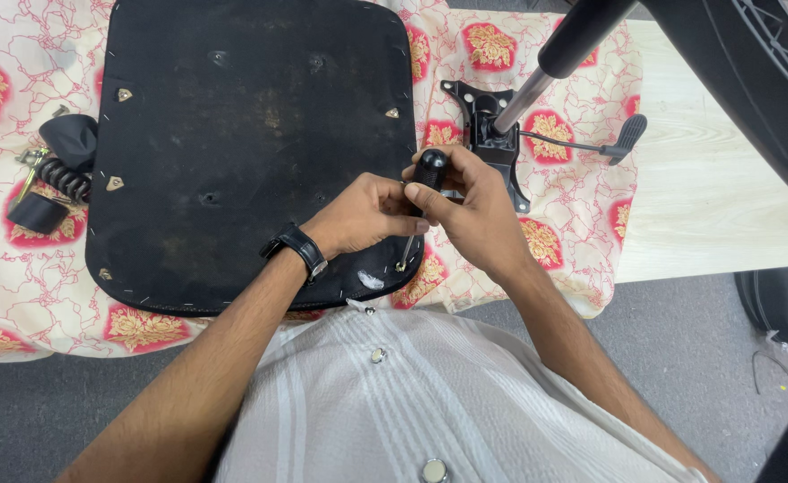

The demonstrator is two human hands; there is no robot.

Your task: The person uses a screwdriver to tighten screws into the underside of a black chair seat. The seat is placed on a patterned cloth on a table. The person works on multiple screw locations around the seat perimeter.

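- Gripping a screwdriver with both hands, the person is working at the near right corner of an upturned black seat pan that is lying flat on a red-and-cream patterned cloth.
- The right hand is closing around the rounded black handle from above and behind, fingers curled tight over it.
- The left hand, with a black wristwatch on its wrist, is pinching narrowly at the shaft just below the handle, steadying it.
- The thin metal shaft is running down and slightly left from the handle, with its tip touching the seat edge at what looks like a small screw; the view there is too small for me to be sure the tip is seated.
- Judging by its look, the screwdriver is light and stiff, and its smooth bulbous handle could be slipping in a loose palm, so a full wrap at the handle with a guiding pinch low on the shaft is suiting it.
- The seat pan is appearing broad, rigid and fairly heavy, lying steady on the soft cloth.
- A black metal tilt mechanism with a gas cylinder and a lever is lying just beyond the hands.
- Black parts and a coiled spring are sitting left of the seat.
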